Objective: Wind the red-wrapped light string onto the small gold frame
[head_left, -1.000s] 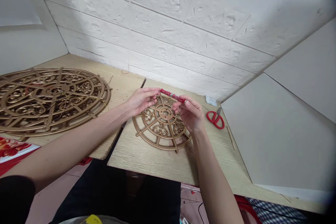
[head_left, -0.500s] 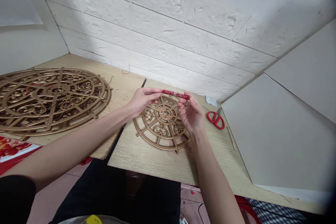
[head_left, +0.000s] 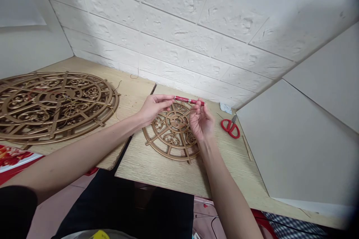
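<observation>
A slim red tube (head_left: 183,99), like a pen with a pale band around its middle, is held level between my two hands. My left hand (head_left: 154,107) pinches its left end between thumb and fingertips. My right hand (head_left: 202,119) has its fingers closed on the right end. Below the tube, a round gold openwork wheel (head_left: 168,153) with scrollwork and spokes lies flat on the wooden board (head_left: 140,168). My right hand hides part of the wheel's right side. A thin dark thread seems to hang near the tube's left end.
Stacked larger gold wheels (head_left: 60,101) lie to the left, with loose thread on top. Red-handled scissors (head_left: 230,127), a thin stick (head_left: 246,147) and a crumpled bluish piece (head_left: 225,108) lie to the right. A white brick-patterned wall (head_left: 168,44) stands behind, a pale panel (head_left: 303,145) on the right.
The tube has shifted slightly to the right and turned a little about its length. My right hand's fingers have changed their hold on its right end.
</observation>
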A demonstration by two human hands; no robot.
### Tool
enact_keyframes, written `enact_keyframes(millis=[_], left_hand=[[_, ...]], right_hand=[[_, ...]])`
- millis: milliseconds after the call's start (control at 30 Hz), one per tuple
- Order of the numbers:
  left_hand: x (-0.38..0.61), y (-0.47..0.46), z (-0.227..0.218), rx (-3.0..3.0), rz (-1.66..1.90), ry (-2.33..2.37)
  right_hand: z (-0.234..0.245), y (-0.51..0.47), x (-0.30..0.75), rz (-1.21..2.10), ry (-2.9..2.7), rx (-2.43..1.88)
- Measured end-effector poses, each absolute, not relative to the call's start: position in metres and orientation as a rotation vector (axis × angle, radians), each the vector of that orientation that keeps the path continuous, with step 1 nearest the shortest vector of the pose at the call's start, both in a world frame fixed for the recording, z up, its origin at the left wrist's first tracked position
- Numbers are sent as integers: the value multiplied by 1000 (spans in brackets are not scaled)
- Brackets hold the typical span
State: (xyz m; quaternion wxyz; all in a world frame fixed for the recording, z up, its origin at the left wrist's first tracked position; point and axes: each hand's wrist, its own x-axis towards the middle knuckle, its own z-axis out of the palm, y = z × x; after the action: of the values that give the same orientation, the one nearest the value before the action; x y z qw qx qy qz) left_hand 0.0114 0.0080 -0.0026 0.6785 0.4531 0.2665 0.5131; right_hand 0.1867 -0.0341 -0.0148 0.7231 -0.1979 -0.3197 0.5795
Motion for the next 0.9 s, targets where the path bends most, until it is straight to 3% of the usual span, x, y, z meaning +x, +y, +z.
enact_keyframes(millis=[367, 900], left_hand=[[11, 12, -10, 1177, 1170, 558], [11, 7, -6, 1340, 1206, 586]], right_hand=[[-9, -39, 175, 1426, -223, -268], [-14, -36, 176, 1410, -245, -293]])
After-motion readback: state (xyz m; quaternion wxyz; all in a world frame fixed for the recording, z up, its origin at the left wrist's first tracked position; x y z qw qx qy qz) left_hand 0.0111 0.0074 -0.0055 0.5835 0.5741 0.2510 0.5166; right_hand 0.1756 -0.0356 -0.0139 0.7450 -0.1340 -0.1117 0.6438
